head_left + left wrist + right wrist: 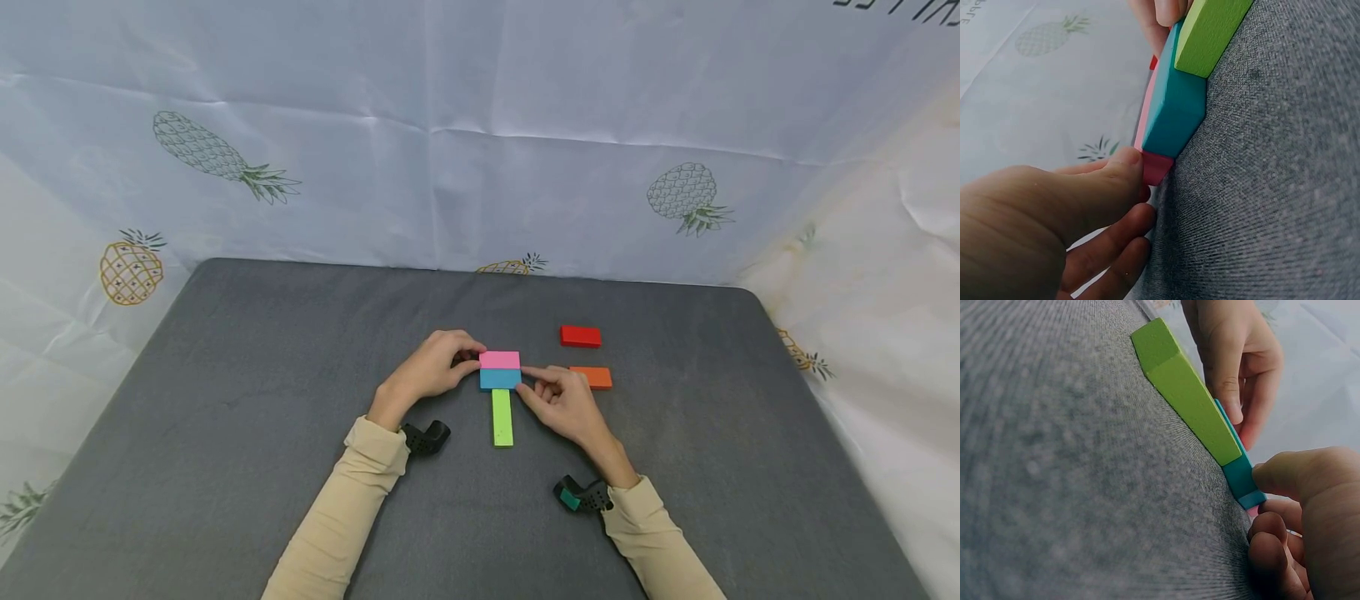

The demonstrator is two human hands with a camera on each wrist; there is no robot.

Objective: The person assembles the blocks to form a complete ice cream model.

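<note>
Left hand (429, 367) narrowly pinched pink rectangular wooden block (499, 360), right hand (567, 407) blue rectangular wooden block (499, 379), both between grips; we judged them light, stiff, best held by ends.

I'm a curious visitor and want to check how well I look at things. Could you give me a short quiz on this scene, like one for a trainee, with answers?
1. Multiple choice: what colour is the block between the pink rectangular wooden-looking block and the lime-green rectangular wooden-looking block? A) red B) blue C) orange

2. True or false: the red rectangular wooden-looking block lies farther from the person than the orange rectangular wooden-looking block.

3. Which of the person's hands touches the left end of the pink block?

Key: 1. B, the blue rectangular wooden-looking block. 2. True. 3. The left hand.
</note>
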